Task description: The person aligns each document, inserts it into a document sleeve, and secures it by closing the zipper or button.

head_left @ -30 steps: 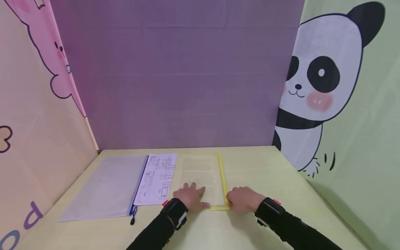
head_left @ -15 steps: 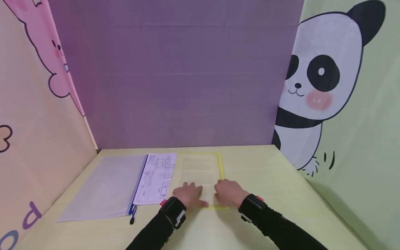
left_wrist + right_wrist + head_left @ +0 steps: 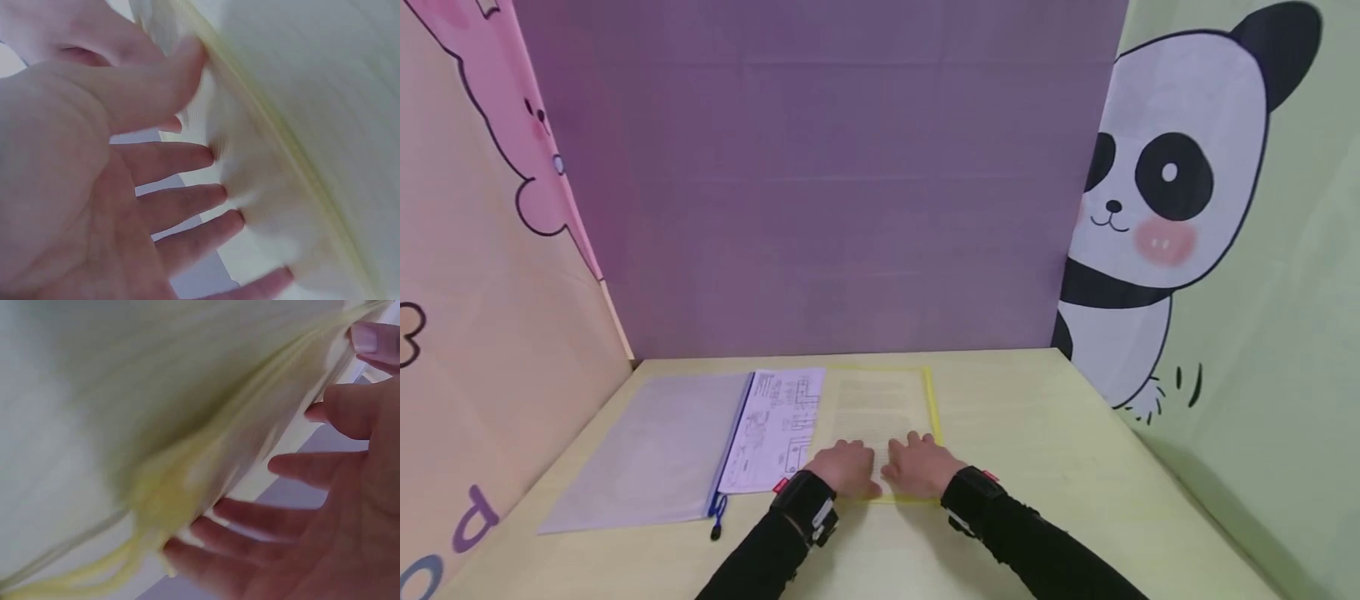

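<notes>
Head view: the yellow folder (image 3: 877, 408) lies on the counter (image 3: 1037, 467) at six o'clock. Left hand (image 3: 844, 469) and right hand (image 3: 921, 467) touch it with fingers stretched out, neither grip pinching, maybe to make it flat. The blue-edged folder (image 3: 658, 454) sits at nine o'clock from it.

The yellow-edged folder (image 3: 874, 407) shows faint grey print. Dark diagrams pattern the white sheet (image 3: 772, 433). The backdrop (image 3: 823, 183) is purple.

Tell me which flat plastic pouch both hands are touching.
The translucent, yellow-edged plastic pouch, on the right: the left hand and right hand touch its near end. The pale, blue-edged plastic pouch farther left has neither hand on it.
</notes>
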The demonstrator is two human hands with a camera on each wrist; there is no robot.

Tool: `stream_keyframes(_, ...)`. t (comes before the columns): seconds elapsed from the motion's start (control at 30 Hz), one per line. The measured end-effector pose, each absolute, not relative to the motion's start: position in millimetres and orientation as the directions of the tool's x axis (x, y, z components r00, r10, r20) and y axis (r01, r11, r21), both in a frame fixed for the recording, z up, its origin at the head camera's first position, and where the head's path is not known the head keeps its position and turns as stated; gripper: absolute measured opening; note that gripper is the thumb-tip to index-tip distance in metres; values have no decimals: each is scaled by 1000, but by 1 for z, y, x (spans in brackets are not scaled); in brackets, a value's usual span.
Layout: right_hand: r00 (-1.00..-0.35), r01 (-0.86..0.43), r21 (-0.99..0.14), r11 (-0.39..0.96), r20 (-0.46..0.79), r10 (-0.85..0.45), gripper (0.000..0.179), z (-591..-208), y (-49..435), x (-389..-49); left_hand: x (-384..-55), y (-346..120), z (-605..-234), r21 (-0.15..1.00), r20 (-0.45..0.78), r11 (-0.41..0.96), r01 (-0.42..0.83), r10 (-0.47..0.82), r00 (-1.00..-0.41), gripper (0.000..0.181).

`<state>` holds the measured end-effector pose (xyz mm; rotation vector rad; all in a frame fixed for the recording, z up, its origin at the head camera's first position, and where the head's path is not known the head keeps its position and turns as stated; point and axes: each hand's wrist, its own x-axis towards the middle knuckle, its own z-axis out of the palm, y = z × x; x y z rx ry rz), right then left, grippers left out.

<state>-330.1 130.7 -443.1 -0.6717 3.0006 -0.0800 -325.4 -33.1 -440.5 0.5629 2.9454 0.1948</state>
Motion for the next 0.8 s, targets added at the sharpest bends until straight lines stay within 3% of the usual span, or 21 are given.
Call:
stream_keyframes(0.2, -944, -316, -41, 948, -92, -318, 67, -444, 133, -329, -322, -44, -433, 214, -123, 911, 354, 384, -915, 30)
stream_keyframes(0.37, -938, -315, -75, 946, -127, -322, 67, -442, 151, -333, -323, -59, -434, 250, -82, 909, 332, 362, -929, 29)
stream_keyframes(0.63, -935, -299, -123, 946, -163, -316, 67, -436, 195, -342, -334, -100, -432, 291, -26, 924, 247, 266, -964, 50)
stream_keyframes(0.8, -939, -263, -133, 956, -193, -285, 67, -433, 226, -347, -340, -134, -426, 298, -5, 932, 205, 216, -976, 50)
